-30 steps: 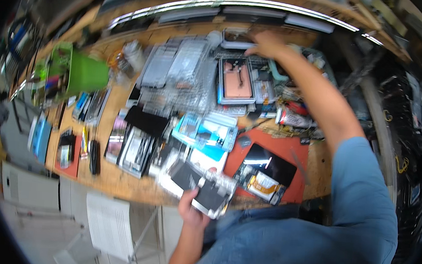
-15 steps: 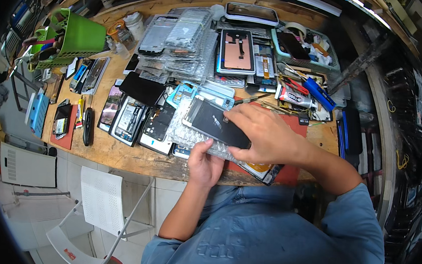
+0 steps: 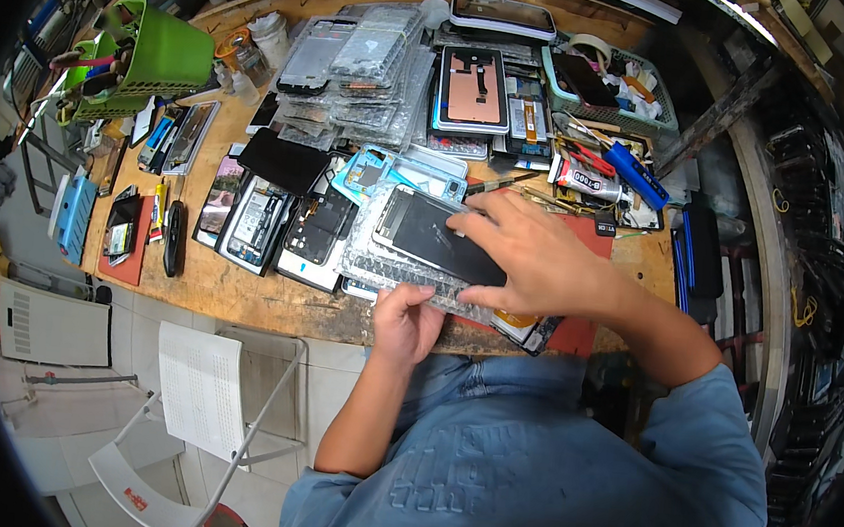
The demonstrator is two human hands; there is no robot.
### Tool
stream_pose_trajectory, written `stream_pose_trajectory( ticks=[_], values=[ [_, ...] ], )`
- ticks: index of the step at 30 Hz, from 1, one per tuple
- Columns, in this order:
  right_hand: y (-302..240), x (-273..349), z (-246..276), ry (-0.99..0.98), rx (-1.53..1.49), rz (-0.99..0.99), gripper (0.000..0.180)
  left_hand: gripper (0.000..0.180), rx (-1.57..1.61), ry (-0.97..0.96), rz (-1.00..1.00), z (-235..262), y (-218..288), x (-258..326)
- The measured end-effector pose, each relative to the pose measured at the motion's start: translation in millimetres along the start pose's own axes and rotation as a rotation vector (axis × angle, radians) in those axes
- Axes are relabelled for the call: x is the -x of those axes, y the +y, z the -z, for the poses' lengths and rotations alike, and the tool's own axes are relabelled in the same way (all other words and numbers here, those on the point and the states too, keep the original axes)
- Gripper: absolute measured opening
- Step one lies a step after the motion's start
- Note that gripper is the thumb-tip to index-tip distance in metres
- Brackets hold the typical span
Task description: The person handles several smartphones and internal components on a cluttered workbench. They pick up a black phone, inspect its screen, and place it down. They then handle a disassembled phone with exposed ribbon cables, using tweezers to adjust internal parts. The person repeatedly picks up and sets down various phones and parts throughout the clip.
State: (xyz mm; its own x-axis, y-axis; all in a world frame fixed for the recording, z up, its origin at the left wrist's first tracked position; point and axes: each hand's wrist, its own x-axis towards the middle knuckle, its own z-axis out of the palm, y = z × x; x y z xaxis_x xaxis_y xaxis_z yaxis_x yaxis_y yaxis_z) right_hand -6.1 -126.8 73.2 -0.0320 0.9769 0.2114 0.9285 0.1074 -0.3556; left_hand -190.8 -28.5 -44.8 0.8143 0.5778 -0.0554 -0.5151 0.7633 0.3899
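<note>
My left hand (image 3: 407, 322) pinches the near edge of a clear bubble-wrap pouch (image 3: 360, 260), thumb on top and the other fingers underneath. On the pouch lies a dark, flat phone screen panel (image 3: 430, 232) with a pale frame edge. Over the panel's right end, my right hand (image 3: 543, 254) has its fingers spread, with thumb and forefinger well apart. Whether its fingertips touch the panel is hard to tell. Partly under my right hand is an opened phone (image 3: 534, 339), resting on a red mat (image 3: 577, 322).
Opened phones (image 3: 257, 224) lie left of the pouch, with a light-blue phone case (image 3: 430, 172) behind it. A tall stack of bubble-wrapped panels (image 3: 358, 77) stands at the back. Farther right are a glue tube (image 3: 589, 185), a blue tool (image 3: 638, 175) and a basket (image 3: 656, 108).
My right hand's fingers have loosened and spread over the panel. The panel lies slightly farther right on the pouch; my left hand keeps its pinch.
</note>
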Motion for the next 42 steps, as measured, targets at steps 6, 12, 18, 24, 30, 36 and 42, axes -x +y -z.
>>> stream_pose_trajectory(
  ticks=[6,12,18,24,30,36,42],
  values=[
    [30.7,-13.2,8.0,-0.083,-0.454,-0.157,0.064,0.065,0.111,-0.120,-0.077,-1.0,-1.2,-6.2],
    [26.9,-5.3,9.2,0.116,-0.442,-0.146,0.060,0.076,0.233,-0.145,-0.017,-9.4,-1.5,-14.5],
    [8.9,-1.6,-4.1,0.166,-0.036,-0.032,0.066,0.047,-0.110,0.021,0.089,-33.5,-18.0,-47.9],
    [58.3,-17.4,42.6,0.193,-0.041,-0.103,0.059,0.040,-0.248,-0.149,0.172,-81.3,-12.6,-98.8],
    [200.1,-72.1,96.4,0.257,0.117,-0.190,0.067,0.067,-0.558,-0.028,0.151,-105.2,-4.9,-159.8],
    [252.7,-142.4,72.5,0.296,0.160,-0.219,0.072,0.068,-0.576,0.034,0.043,-94.7,-1.9,-256.0],
    [259.2,-149.5,80.3,0.236,0.108,-0.443,0.072,0.059,-0.507,0.124,0.018,-98.4,-5.5,-319.1]
  ],
)
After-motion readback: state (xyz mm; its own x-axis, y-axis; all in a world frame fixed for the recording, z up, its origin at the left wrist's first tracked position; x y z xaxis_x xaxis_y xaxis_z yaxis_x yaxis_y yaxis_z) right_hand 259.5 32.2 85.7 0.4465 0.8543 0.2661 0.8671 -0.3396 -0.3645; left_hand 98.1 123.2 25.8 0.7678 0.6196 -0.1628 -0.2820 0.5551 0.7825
